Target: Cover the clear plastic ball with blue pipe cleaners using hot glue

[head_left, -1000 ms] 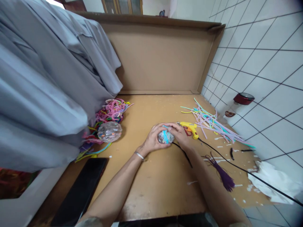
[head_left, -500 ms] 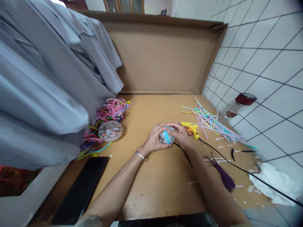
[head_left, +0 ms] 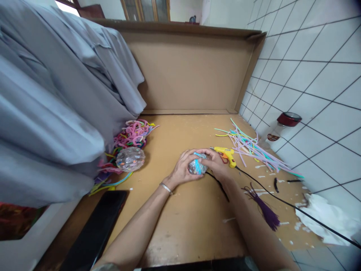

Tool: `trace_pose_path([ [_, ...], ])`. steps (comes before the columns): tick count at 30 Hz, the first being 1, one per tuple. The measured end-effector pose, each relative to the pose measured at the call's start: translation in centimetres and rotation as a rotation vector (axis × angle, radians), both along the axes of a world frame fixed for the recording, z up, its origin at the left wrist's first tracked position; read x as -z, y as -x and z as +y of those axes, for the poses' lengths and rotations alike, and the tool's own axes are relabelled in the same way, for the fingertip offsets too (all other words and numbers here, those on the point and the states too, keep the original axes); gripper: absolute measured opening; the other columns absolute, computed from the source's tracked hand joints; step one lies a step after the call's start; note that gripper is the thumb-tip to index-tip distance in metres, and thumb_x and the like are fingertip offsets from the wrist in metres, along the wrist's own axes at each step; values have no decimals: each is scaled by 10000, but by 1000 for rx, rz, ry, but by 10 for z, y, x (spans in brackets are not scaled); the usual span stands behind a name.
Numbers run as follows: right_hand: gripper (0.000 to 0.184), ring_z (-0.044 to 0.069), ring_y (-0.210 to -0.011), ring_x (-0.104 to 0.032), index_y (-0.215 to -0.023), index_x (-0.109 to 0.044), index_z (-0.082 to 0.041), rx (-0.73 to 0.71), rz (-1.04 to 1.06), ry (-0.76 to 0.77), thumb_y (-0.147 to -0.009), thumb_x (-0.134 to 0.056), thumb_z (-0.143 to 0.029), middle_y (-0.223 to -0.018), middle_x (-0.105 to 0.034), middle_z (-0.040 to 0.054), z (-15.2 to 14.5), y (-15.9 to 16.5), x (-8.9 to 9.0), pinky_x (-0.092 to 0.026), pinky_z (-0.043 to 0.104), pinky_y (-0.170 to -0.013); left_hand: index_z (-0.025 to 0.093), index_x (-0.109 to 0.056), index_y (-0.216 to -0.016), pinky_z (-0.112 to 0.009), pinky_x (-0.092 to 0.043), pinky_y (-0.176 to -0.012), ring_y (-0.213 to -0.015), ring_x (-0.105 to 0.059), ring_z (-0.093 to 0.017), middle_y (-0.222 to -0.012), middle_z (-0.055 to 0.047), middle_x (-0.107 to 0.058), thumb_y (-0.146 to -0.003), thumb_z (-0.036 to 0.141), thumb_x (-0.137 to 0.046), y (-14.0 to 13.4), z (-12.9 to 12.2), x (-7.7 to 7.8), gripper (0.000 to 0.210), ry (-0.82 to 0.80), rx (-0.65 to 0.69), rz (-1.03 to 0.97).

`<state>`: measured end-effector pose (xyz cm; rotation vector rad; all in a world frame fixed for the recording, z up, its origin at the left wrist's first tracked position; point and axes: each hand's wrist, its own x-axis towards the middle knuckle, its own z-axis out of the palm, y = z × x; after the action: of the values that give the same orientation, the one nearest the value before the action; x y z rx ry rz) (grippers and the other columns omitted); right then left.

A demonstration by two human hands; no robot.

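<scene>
Between my two hands is a clear, faceted ball (head_left: pixel 194 168) with a bright blue pipe cleaner strip (head_left: pixel 198 165) across it. My left hand (head_left: pixel 182 168) wraps round its left side and underside, a thin bracelet on the wrist. Over the top and right side curl the fingers of my right hand (head_left: pixel 214 162), with the thumb on the blue strip. Just right of that hand lies a yellow glue gun (head_left: pixel 228 155). A second clear, faceted ball (head_left: pixel 130 159) with small coloured bits sits at the left by the curtain.
Tangled pink pipe cleaners (head_left: pixel 135 133) lie against a grey curtain (head_left: pixel 70 101). Straight pastel pipe cleaners (head_left: pixel 248 145), a red-lidded jar (head_left: pixel 282 126), a purple bundle (head_left: pixel 265 210) and white tissue (head_left: pixel 324 218) are at right. A black phone (head_left: pixel 96 229) lies front left; cardboard (head_left: pixel 188 71) stands behind.
The whole view has shifted slightly. Both hands keep their hold on the ball, which looks turned a little, with the blue strip showing differently under the right fingers.
</scene>
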<state>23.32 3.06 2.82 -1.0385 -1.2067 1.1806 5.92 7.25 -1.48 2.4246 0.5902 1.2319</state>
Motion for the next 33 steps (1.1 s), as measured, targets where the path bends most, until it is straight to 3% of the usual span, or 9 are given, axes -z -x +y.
trace_pose_path([
  [2, 373, 225, -952, -645, -933, -722, -231, -13, 41, 24, -610, -818, -392, -989, -735, 40, 2, -3, 0, -497, 379, -884, 239, -563, -1218, -534, -432, -1072, -1277, -530, -315, -1364, -145, -556, -672, 451, -830, 0, 0, -1, 644, -4, 1, -2],
  [5, 398, 237, -954, -649, -896, -720, -226, 79, 89, 51, -684, -748, -561, -948, -737, 58, 7, -5, 4, -486, 405, -912, 240, -549, -1231, -540, -429, -1083, -1299, -516, -320, -1394, -158, -524, -679, 446, -828, 0, -1, 0, 652, -43, 32, 7],
  [10, 581, 259, -955, -623, -879, -734, -209, 167, -178, -13, -770, -555, -751, -940, -720, 78, 11, -3, 10, -463, 428, -915, 222, -549, -1228, -536, -439, -1089, -1422, -377, -361, -1510, -196, -323, -669, 446, -846, 1, -3, 5, 672, -47, 35, -16],
  [16, 598, 253, -1046, -585, -832, -767, -248, 183, -355, -194, -839, -459, -761, -984, -688, 72, 5, 0, -1, -421, 406, -975, 223, -550, -1226, -542, -432, -1099, -1438, -364, -381, -1532, -203, -294, -637, 432, -870, 1, -1, 5, 702, 9, 20, -6],
  [21, 590, 248, -1074, -578, -848, -780, -250, 176, -337, -203, -848, -465, -748, -1025, -670, 80, 4, 2, 0, -427, 398, -986, 219, -540, -1238, -564, -423, -1105, -1401, -427, -359, -1461, -199, -435, -676, 452, -839, 1, 1, 4, 677, 16, 24, -14],
  [26, 609, 251, -1069, -578, -898, -789, -258, 183, -350, -201, -835, -461, -767, -1028, -660, 86, 8, 3, 6, -434, 405, -994, 194, -559, -1209, -546, -420, -1116, -1413, -412, -364, -1507, -213, -366, -678, 463, -834, 1, -1, 5, 655, 2, 4, -8],
  [33, 637, 247, -1085, -582, -885, -795, -260, 182, -293, -167, -834, -435, -783, -1061, -660, 87, 8, 6, 8, -448, 391, -981, 200, -542, -1208, -547, -432, -1096, -1396, -444, -354, -1476, -217, -427, -690, 428, -830, 1, 0, 5, 635, -5, -2, -23],
])
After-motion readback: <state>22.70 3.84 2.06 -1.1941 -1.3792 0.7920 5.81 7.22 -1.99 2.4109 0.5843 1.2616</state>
